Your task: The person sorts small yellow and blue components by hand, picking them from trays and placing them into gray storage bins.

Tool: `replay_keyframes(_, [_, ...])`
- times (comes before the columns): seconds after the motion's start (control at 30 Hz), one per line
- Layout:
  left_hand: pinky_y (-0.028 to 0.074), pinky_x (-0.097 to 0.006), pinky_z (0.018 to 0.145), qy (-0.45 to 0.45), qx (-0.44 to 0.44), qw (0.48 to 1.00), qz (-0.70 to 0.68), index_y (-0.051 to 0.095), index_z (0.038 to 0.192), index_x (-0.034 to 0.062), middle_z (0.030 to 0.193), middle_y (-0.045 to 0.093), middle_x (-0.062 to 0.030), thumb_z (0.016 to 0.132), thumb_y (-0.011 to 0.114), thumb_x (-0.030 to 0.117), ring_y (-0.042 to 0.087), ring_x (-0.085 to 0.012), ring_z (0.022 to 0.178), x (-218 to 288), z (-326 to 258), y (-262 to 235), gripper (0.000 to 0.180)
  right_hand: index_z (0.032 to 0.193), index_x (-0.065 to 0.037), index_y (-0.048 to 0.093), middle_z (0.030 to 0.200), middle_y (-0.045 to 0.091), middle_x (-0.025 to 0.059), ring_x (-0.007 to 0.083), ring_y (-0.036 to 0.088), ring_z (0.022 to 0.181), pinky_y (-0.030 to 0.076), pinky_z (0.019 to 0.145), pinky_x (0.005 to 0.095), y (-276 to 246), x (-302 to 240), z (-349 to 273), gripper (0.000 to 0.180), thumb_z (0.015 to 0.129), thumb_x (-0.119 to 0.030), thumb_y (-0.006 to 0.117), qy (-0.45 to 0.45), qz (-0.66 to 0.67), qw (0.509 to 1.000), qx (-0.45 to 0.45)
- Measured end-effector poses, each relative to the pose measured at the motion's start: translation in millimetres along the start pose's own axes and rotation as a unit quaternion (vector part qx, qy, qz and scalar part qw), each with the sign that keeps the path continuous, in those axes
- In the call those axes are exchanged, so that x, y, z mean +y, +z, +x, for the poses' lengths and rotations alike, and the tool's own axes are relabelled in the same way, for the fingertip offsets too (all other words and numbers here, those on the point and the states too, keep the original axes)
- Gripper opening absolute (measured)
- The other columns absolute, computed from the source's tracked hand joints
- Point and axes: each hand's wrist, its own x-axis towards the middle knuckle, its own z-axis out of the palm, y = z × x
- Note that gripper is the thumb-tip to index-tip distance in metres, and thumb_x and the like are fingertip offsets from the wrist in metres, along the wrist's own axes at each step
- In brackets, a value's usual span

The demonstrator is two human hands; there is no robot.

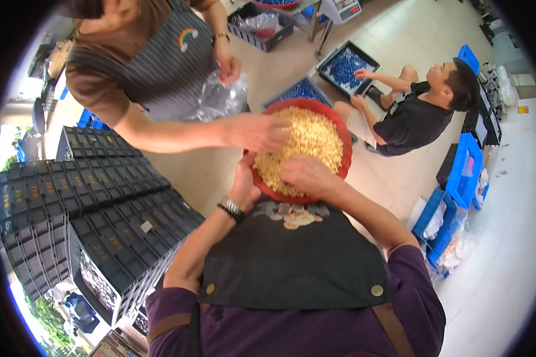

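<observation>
A round red basin [345,134] with a wavy rim is in front of my body, heaped with small pale-yellow pieces [315,134] too small to name. My left hand [244,183] grips the basin's left rim, thumb up along its side. Over the near part of the heap, my right hand [309,176] is closed, its curled fingertips down among the yellow pieces and partly hidden. From the far left, a co-worker's hand [268,132] reaches over the same heap, slightly blurred. That person's other hand [228,68] is beside a clear plastic bag [223,98].
Stacked black crates [119,196] line the left side. Another person [417,113] sits at the right, reaching into a black tray [369,56] of blue pieces. A second tray [324,95] stands behind the basin. Blue bins [438,223] hold plastic bags further right.
</observation>
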Motion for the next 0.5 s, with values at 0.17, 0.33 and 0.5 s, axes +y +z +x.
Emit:
replay_keyframes(0.17, [0.047, -0.041, 0.094, 0.023, 0.015, 1.000, 0.007, 0.050, 0.122, 0.0037, 0.120, 0.058, -0.0121, 0.095, 0.042, 0.027, 0.056, -0.0257, 0.110, -30.9, -19.5, -22.1, 0.036, 0.083, -0.007, 0.054, 0.082, 0.057, 0.0097, 0.0287, 0.059, 0.081, 0.048, 0.067, 0.0396, 10.4, -14.6, -24.5, 0.009, 0.082, -0.017, 0.054, 0.035, 0.097, 0.994, 0.039])
replay_keyframes(0.33, [0.044, -0.041, 0.099, 0.012, 0.021, 1.000, 0.009, 0.044, 0.131, 0.0039, 0.129, 0.053, -0.0115, 0.093, 0.047, 0.041, 0.052, -0.0264, 0.118, -48.5, -32.1, -37.3, 0.053, 0.090, -0.005, 0.054, 0.084, 0.058, 0.0128, 0.0311, 0.059, 0.084, 0.047, 0.069, 0.0419, 12.4, -25.0, -37.9, 0.014, 0.086, -0.018, 0.050, 0.184, 0.249, 0.950, -0.036])
replay_keyframes(0.5, [0.046, -0.035, 0.095, 0.005, -0.062, 0.997, 0.045, 0.039, 0.133, 0.0049, 0.127, 0.052, -0.0079, 0.097, 0.039, 0.043, 0.053, -0.0182, 0.114, -38.4, -33.2, -20.7, 0.053, 0.091, -0.008, 0.048, 0.074, 0.054, 0.0035, 0.0090, 0.048, 0.058, 0.036, 0.048, 0.0216, 19.0, -15.0, -62.4, 0.012, 0.091, -0.019, 0.044, 0.165, 0.514, 0.835, 0.111])
